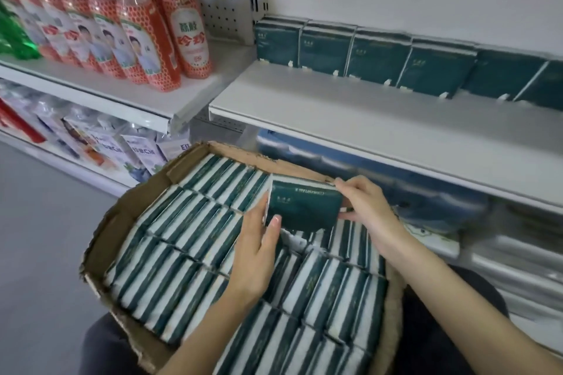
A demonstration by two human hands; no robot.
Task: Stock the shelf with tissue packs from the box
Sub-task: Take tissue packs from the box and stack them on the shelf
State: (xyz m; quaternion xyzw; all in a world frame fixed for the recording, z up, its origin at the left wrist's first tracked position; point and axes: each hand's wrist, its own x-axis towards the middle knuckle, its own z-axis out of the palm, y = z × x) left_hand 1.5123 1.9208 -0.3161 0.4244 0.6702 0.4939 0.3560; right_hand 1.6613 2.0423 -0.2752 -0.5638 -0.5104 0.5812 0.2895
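Shop shelving, white, fills the view ahead of me. Shelf (335, 106) is up and beyond both hands. Its front strip is bare, and a row (377, 60) of dark green packs stands on edge along the back, leaning slightly.

Box (103, 240) is directly under the hands. It's cardboard with torn flaps, and my dark trouser legs show under its near corners. It's full of boxed packs (170, 277) on edge in tight rows, striped green and white.

One pack (304, 207) is up between the hands, over the far right part of the box. Its green face is toward me with the print upside down.
- Left hand (259, 249): grips the pack's left edge, thumb laid across the front face, fingers curled behind.
- Right hand (365, 207): pinches the right edge, fingers on the top corner, thumb at the lower corner.

The pack is well below the shelf and not touching it. I can't tell whether its lower edge still touches the boxed packs.

Up and left of the left hand are red-labelled bottles (143, 39) on the neighbouring shelf, with pouches (137, 152) one level down. Left of the box is grey floor (39, 237). Beyond the right hand are blue-wrapped goods (350, 167) on the lower shelf, blurred.
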